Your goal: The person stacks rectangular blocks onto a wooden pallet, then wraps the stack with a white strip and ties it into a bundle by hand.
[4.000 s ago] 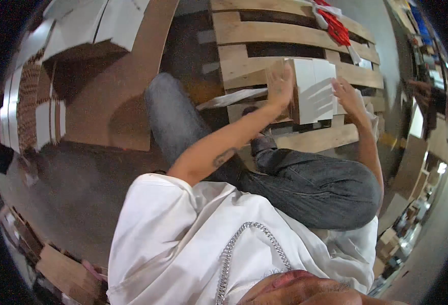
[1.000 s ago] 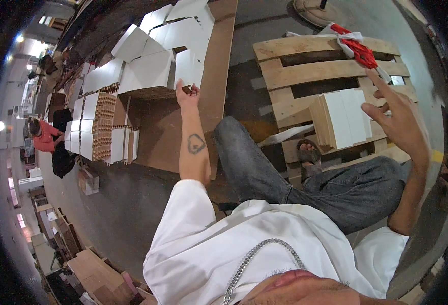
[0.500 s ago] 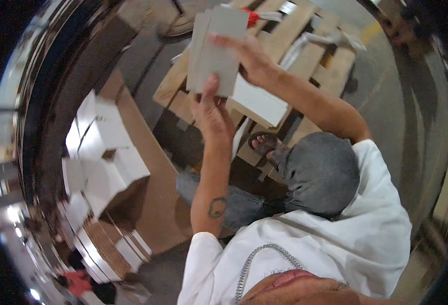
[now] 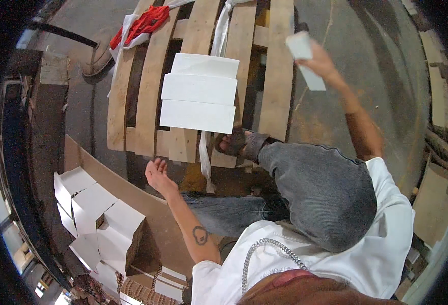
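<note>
Out past the right side of the wooden pallet [image 4: 277, 76], my right hand [image 4: 319, 62] grips a white flat cardboard piece [image 4: 300, 46], which sticks out above and below the fingers. Whether it is one piece or several, I cannot tell. My left hand [image 4: 159, 175] holds nothing; its fingers are loosely bent and apart, off the near left corner of the pallet. Between the hands, white cardboard pieces [image 4: 198, 87] lie on the slats in three overlapping rows.
A red cloth [image 4: 147, 24] and white plastic strips [image 4: 223, 30] lie on the pallet. To the lower left, stacked white cardboard pieces [image 4: 94, 203] rest on a brown cardboard sheet [image 4: 155, 203]. My foot [image 4: 234, 141] is at the pallet's near edge. A round base [image 4: 99, 56] stands far left.
Both hands were together on a stack of flat pieces above the pallet. My left hand has let go and dropped toward me; my right hand has swung out right with a piece. The view has shifted.
</note>
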Motion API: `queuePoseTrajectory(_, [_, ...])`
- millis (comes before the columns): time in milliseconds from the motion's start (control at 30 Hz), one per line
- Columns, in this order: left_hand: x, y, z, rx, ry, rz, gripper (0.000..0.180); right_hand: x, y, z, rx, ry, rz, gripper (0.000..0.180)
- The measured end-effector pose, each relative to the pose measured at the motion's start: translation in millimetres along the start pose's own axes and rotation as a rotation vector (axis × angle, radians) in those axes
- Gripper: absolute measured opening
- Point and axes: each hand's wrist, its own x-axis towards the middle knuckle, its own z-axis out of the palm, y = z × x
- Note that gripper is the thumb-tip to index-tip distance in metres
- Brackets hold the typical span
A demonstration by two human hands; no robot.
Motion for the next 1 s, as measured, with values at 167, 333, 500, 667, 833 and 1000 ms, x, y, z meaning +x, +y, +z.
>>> queuePoseTrajectory(167, [33, -84, -40, 0.254, -0.120, 0.067, 0.031, -24, 10, 102, -0.048, -0.092, -0.135, 0.081])
queuePoseTrajectory(333, [37, -90, -40, 0.352, -0.173, 0.072, 0.039, -26, -9, 139, -0.349, -0.049, -0.141, 0.088])
queuePoseTrajectory(500, [28, -87, -42, 0.223, -0.034, 0.017, 0.043, 0, 5, 127, -0.345, -0.394, 0.152, 0.072])
queuePoseTrajectory(667, [25, -77, -40, 0.260, 0.057, 0.022, 0.037, 45, -12, 93, -0.267, -0.610, 0.200, 0.067])
queuePoseTrajectory(833, [22, -81, -45, 0.298, 0.022, 0.075, 0.035, 86, -33, 57, 0.044, -0.177, -0.027, 0.081])
queuePoseTrajectory(1000, [28, -88, -52, 0.239, 0.025, 0.067, 0.033, 107, -30, 79, 0.472, 0.081, -0.188, 0.088])
